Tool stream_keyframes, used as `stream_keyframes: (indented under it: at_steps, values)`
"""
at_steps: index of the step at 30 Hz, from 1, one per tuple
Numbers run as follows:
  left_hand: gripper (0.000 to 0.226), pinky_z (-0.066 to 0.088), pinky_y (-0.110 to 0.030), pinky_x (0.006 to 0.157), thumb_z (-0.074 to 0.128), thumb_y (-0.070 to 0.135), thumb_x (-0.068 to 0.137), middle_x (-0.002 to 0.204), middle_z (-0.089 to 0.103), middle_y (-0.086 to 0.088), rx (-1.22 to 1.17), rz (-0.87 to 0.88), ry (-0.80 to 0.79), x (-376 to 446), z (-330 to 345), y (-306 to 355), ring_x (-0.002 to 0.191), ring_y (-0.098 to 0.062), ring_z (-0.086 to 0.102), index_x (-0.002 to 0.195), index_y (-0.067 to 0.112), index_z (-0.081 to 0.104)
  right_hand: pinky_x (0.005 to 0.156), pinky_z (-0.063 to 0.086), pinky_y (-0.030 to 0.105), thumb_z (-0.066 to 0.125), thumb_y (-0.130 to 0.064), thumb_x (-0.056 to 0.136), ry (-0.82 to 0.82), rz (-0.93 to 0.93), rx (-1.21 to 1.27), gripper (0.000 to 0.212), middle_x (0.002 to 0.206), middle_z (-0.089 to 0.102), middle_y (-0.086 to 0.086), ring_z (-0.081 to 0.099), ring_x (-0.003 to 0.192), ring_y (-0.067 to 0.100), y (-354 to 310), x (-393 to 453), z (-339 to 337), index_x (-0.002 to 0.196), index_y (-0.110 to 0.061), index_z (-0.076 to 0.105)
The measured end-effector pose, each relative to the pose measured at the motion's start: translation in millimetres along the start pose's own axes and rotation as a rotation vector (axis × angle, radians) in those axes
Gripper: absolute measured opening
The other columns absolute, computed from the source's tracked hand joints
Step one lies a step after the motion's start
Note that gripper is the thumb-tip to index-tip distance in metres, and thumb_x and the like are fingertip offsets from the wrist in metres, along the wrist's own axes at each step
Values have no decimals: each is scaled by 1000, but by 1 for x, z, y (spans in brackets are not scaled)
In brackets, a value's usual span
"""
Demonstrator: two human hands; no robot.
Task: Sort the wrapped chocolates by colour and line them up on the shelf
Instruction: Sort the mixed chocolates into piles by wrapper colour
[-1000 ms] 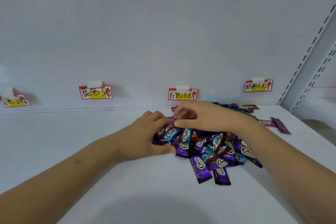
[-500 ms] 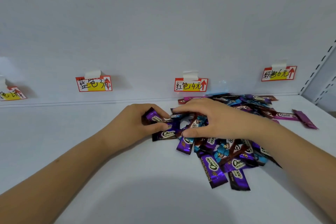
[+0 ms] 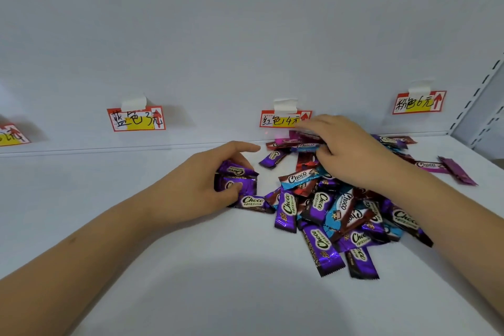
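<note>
A heap of wrapped chocolates (image 3: pixel 335 207) in purple, blue, red and pink lies on the white shelf (image 3: pixel 191 267), right of centre. My left hand (image 3: pixel 207 180) sits at the heap's left edge and grips two purple chocolates (image 3: pixel 237 177) between thumb and curled fingers. My right hand (image 3: pixel 346 150) reaches over the back of the heap, fingers bent down onto the pink and red chocolates (image 3: pixel 297 142) near the back wall; whether it holds one is hidden.
Price labels hang on the back wall: a blue label (image 3: pixel 136 118), a red label (image 3: pixel 281 118), a pink label (image 3: pixel 418 102) and a partly cut-off label (image 3: pixel 12 135) at far left. Loose pink chocolates (image 3: pixel 450 169) lie at right. A slotted upright (image 3: pixel 482 95) bounds the shelf's right end.
My left hand has gathered a second purple chocolate and drawn slightly left of the heap. My right hand has moved back toward the wall, over the pink and red chocolates.
</note>
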State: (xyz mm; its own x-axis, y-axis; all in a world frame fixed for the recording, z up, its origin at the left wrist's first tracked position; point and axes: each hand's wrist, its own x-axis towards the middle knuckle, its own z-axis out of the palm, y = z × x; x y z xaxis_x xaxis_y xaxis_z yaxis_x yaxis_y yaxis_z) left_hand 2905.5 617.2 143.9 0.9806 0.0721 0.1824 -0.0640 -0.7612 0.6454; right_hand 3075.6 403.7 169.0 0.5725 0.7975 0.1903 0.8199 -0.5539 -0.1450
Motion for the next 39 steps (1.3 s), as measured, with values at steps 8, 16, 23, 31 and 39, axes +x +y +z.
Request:
stream_keyframes:
  at_steps: [8, 16, 23, 31, 39]
  values:
    - [63, 38, -9, 86, 60, 69, 75, 112, 45, 23, 276, 46, -121, 2, 1, -6, 109, 4, 44, 131, 42, 50, 83, 43, 19, 58, -25, 93, -101, -232, 222, 22, 102, 60, -22, 54, 99, -2, -24, -9, -13, 108, -39, 67]
    - [18, 46, -21, 71, 62, 47, 85, 89, 59, 15, 420, 86, 3, 1, -8, -6, 84, -4, 56, 99, 35, 64, 99, 35, 22, 71, -57, 77, -366, -322, 188, 31, 115, 46, -27, 36, 116, -5, -30, -13, -10, 106, -48, 62]
    - [17, 45, -26, 75, 54, 29, 92, 95, 54, 13, 445, 59, 0, 2, -7, -12, 84, -7, 53, 109, 32, 56, 103, 29, 13, 74, -53, 77, -388, -383, 221, 38, 124, 50, -33, 36, 124, -10, -28, -13, -10, 114, -49, 66]
    - [15, 41, -16, 56, 49, 40, 98, 74, 65, 11, 169, -7, 114, 8, -2, -11, 62, -6, 56, 87, 30, 53, 91, 42, 14, 78, -42, 78, -169, -294, 312, 20, 105, 64, -22, 54, 106, -7, -32, -14, -3, 95, -37, 69]
    - [11, 50, -30, 51, 49, 18, 101, 73, 67, -13, -395, -68, 127, 10, 9, 2, 52, -29, 62, 102, 7, 51, 87, 50, 11, 79, -21, 78, 116, -144, 751, 9, 92, 76, -10, 69, 90, -4, -32, -16, -18, 85, -17, 75]
